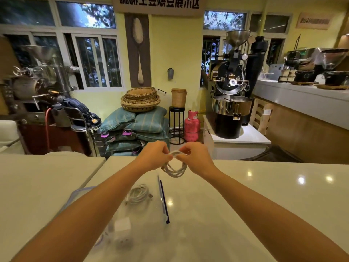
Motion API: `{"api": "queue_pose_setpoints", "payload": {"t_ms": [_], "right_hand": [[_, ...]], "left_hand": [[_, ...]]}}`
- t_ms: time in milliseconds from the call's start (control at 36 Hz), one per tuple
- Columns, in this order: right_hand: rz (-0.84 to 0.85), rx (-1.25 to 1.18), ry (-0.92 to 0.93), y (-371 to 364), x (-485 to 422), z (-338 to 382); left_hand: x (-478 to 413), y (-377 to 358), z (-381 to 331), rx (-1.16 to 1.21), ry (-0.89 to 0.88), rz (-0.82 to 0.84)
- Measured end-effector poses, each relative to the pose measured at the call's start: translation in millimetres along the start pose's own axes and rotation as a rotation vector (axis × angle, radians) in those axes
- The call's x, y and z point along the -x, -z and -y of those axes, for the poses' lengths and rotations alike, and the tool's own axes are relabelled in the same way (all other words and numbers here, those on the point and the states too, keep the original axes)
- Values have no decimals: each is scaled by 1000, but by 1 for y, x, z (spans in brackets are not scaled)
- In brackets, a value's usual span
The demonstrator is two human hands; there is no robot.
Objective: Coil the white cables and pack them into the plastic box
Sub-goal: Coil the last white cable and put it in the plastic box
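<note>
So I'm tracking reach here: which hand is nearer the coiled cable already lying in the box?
Left. The left hand is up and slightly left of the packed cable; the right hand is farther off to its right. Both pinch another coil.

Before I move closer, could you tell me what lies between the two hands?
Head view: the top of a white cable coil, pinched by the left hand and right hand.
</note>
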State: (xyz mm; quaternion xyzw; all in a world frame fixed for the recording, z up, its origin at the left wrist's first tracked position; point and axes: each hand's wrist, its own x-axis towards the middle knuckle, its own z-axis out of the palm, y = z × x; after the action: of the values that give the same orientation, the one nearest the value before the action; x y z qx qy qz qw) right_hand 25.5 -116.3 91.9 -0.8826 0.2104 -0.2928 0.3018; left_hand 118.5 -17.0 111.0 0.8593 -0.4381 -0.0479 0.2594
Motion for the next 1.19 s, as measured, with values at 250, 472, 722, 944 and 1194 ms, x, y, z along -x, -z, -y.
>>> {"api": "queue_pose_setpoints", "payload": {"t_ms": [250,472,722,944,1194], "right_hand": [[199,36,10,-74,-9,20],[352,159,-38,-126,-13,24],[468,336,-69,-149,-17,19],[475,394,-39,-155,-15,17],[505,431,13,-155,-12,19]], "left_hand": [[10,2,68,-152,187,14],[11,-19,109,-333,291,33],[6,-44,126,-622,256,87],[5,-57,139,-773,155,74],[4,-58,143,-788,132,76]]}}
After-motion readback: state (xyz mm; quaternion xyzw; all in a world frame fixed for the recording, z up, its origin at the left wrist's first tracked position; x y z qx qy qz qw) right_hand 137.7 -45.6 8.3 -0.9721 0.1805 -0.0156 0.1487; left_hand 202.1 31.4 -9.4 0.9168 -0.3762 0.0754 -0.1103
